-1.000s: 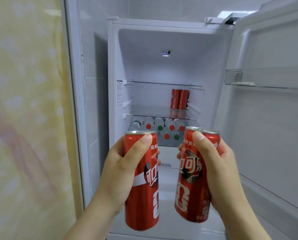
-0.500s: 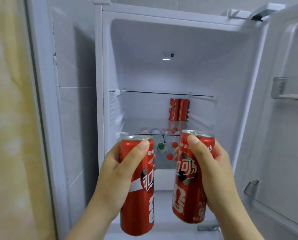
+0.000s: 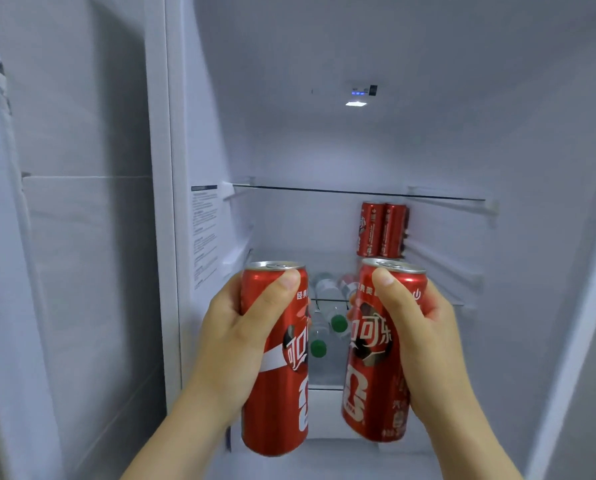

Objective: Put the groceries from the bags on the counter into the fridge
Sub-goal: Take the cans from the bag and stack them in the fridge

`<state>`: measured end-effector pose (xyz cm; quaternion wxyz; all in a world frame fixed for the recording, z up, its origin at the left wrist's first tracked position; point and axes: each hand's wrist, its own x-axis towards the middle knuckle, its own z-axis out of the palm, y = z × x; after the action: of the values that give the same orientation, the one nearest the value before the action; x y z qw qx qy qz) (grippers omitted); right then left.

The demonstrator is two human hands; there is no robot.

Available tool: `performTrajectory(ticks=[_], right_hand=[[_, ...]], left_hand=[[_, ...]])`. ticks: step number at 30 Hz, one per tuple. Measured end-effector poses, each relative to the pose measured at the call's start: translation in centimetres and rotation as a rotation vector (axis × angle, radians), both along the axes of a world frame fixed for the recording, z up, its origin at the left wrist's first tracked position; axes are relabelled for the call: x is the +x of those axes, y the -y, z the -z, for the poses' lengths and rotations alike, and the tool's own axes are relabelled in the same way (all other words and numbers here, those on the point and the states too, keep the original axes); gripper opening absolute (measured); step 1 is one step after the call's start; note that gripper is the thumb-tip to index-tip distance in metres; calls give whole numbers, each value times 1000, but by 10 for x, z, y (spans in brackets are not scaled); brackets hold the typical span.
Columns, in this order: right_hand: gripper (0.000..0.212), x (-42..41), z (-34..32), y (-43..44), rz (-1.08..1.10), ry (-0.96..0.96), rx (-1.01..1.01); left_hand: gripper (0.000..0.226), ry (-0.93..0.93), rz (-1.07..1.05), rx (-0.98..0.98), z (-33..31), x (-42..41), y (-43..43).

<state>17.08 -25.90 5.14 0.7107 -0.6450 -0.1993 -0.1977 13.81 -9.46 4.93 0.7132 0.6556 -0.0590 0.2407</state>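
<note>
1. The left hand (image 3: pixel 234 336) grips a tall red cola can (image 3: pixel 276 358) upright, thumb laid across the front near the top rim.
2. The right hand (image 3: pixel 424 337) grips a second red can (image 3: pixel 376 355), tilted slightly, thumb near its rim.
3. The two held cans are side by side, apart, in front of the open fridge (image 3: pixel 324 140).
4. Beyond and above the right hand, two more red cans (image 3: pixel 381 230) stand together on a glass shelf (image 3: pixel 289 261).
5. Between the hands, farther back and lower, lie bottles with green caps (image 3: pixel 327 337).
</note>
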Motion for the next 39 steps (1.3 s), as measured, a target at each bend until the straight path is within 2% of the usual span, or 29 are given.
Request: performTrajectory(ticks=[6, 11, 14, 19, 32, 36, 39], right_hand=[[45, 59, -8, 7, -18, -6, 13], [50, 93, -10, 14, 1, -8, -1], [42, 106, -11, 19, 13, -15, -3], [51, 124, -13, 20, 68, -31, 5], [38, 167, -16, 6, 157, 21, -1], [37, 177, -13, 4, 174, 19, 3], [45, 183, -12, 5, 188, 25, 4]], left_hand=[[44, 54, 0, 6, -10, 48, 14], [49, 96, -48, 4, -15, 85, 22], [42, 94, -64, 16, -17, 104, 26], [34, 95, -69, 38, -17, 133, 23], [18, 167, -122, 88, -16, 187, 18], [23, 166, -118, 77, -16, 196, 18], [33, 172, -111, 67, -17, 200, 18]])
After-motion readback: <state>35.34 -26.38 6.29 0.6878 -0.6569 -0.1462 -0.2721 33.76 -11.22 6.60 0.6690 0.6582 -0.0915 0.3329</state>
